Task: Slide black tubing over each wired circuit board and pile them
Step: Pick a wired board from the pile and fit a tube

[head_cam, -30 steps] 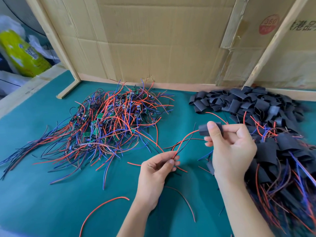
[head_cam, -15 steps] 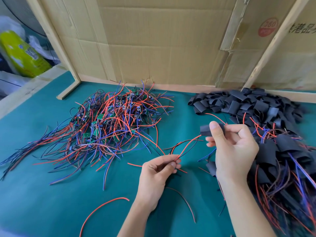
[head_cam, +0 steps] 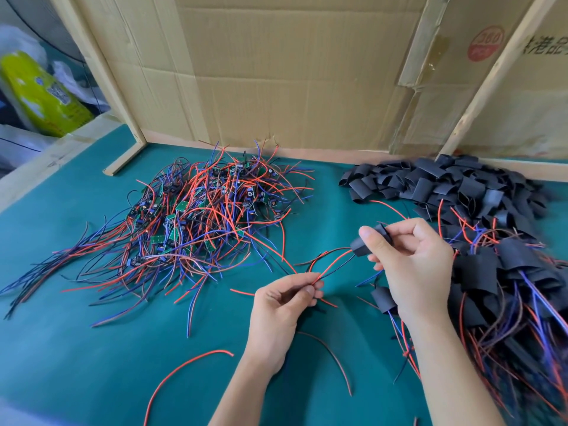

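— Cardboard walls (head_cam: 276,72) back the green mat (head_cam: 76,348); where is the piece being worked on?

— Above the mat, between both hands. The right hand (head_cam: 412,259) pinches a black tube (head_cam: 367,241) between thumb and curled fingers; the red and black wires (head_cam: 330,264) run out of its lower end down to the left hand (head_cam: 282,305), which pinches them at the fingertips.

— And the board?

— I cannot see it; I judge it is inside the tube or behind the thumb.

— How to do this well?

— Keep the wires taut and in line with the tube, and pull steadily so the board does not snag at the mouth. Then drop it on the finished pile (head_cam: 507,287) at the right, beside the loose tubes (head_cam: 445,182), not back into the bare boards (head_cam: 199,216).
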The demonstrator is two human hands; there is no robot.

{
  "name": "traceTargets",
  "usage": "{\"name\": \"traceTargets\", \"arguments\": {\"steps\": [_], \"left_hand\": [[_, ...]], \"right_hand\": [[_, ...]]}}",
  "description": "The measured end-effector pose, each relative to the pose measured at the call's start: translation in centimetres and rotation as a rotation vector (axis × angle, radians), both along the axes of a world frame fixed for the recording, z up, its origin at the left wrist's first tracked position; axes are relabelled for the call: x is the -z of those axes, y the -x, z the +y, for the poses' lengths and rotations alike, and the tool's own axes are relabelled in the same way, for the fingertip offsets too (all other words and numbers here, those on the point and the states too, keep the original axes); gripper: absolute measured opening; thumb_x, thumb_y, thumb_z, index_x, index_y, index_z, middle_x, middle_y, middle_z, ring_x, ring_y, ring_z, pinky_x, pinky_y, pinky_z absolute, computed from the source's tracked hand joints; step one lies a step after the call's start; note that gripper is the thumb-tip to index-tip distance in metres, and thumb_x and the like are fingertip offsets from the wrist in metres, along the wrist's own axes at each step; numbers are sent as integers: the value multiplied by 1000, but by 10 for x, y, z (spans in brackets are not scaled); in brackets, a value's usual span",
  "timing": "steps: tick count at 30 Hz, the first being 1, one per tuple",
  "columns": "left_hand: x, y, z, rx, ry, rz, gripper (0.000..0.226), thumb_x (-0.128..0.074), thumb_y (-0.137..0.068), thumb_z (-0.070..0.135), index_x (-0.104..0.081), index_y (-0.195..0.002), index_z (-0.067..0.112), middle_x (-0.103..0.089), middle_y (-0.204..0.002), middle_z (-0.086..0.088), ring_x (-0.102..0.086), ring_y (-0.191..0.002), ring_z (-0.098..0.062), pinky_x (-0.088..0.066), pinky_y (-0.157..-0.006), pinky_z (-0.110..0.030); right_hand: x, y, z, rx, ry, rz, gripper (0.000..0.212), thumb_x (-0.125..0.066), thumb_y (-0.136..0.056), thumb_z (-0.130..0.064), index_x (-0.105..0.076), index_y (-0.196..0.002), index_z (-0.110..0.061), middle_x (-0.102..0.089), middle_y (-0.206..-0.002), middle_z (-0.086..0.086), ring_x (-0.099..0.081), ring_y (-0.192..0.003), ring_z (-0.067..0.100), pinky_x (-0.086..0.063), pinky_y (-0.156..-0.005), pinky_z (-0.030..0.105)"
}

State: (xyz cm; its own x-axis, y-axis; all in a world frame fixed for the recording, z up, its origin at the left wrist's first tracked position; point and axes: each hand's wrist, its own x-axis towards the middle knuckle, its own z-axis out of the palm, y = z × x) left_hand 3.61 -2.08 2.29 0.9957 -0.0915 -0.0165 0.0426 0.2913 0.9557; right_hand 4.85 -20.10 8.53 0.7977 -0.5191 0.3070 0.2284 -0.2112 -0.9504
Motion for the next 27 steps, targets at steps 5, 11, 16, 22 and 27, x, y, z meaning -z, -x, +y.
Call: {"name": "traceTargets", "arguments": {"steps": [5,11,16,22,27], "left_hand": [[0,1,1,4,0,-3,31,-63,-94,-9,-82,-98,14,-78,-96,-13,-71,-85,-18,-55,-78,-23],[1,1,2,13,30,0,27,-64,-95,-6,-72,-113,13,-76,-93,-17,-75,-91,-24,-57,-78,-24],[0,1,2,36,47,9,18,-70,-94,5,-69,-113,6,-76,-100,-19,-75,-92,-25,-58,-79,-27],[1,-1,4,74,61,38,25,-69,-82,15,-71,-104,4,-74,-92,-20,-69,-80,-23,-55,-73,-25],[4,-1,5,53,58,18,15,-69,-89,3,-73,-102,7,-74,-96,-24,-73,-84,-21,-55,-74,-24]], "right_hand": [[8,-1,12,-149,7,96,28,-88,-76,-25,-63,-82,-14,-73,-64,3,-68,-53,15,-51,-47,21],[31,-6,37,-293,-176,260,22,-87,-82,-13,-65,-82,-8,-76,-70,9,-64,-50,14,-47,-46,19],[27,-6,33,-272,-215,203,21,-85,-84,-10,-64,-79,-10,-74,-67,9,-58,-45,12,-44,-44,19],[20,-8,22,-93,-354,80,20,-81,-86,-7,-63,-80,-11,-69,-59,-1,-54,-44,10,-45,-45,19],[22,-9,23,-74,-281,99,22,-84,-85,-10,-64,-76,-11,-66,-56,0,-54,-45,10,-44,-45,20]]}}
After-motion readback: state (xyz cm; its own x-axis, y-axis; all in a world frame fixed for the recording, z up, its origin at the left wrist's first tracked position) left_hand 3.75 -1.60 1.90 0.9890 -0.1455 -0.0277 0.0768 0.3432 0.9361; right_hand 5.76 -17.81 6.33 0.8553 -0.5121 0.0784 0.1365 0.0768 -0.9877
